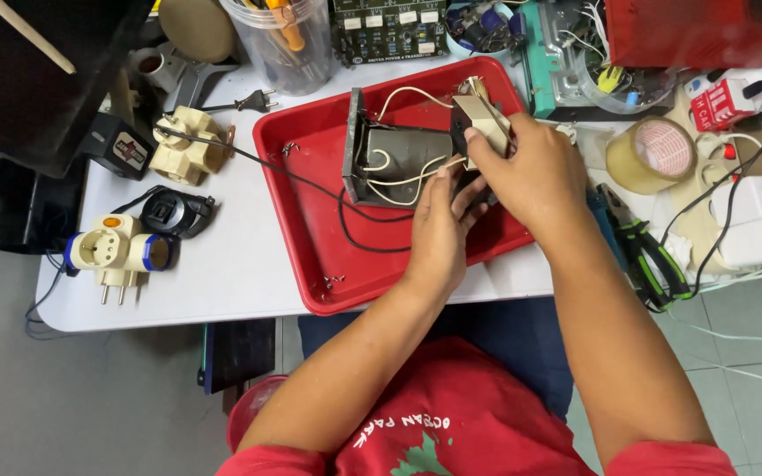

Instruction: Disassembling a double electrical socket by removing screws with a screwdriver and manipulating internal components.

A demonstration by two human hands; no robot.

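Gripping a beige transformer block (484,123), both hands (487,198) hide its underside above the red tray (310,220).

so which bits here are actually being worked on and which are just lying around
In hand:
- left hand and right hand on the small beige block
- grey unit with white wires
- red tray

Lying about:
- tape roll
- green-handled pliers
- cream plug adapters
- clear tub

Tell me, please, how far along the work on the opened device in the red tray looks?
Done: the dark housing lies opened in the red tray, white wires exposed. In hand: the right hand grips a beige block over it, and the left hand steadies from below. Left: the housing is not yet closed; green-handled pliers lie unused beside the tray.
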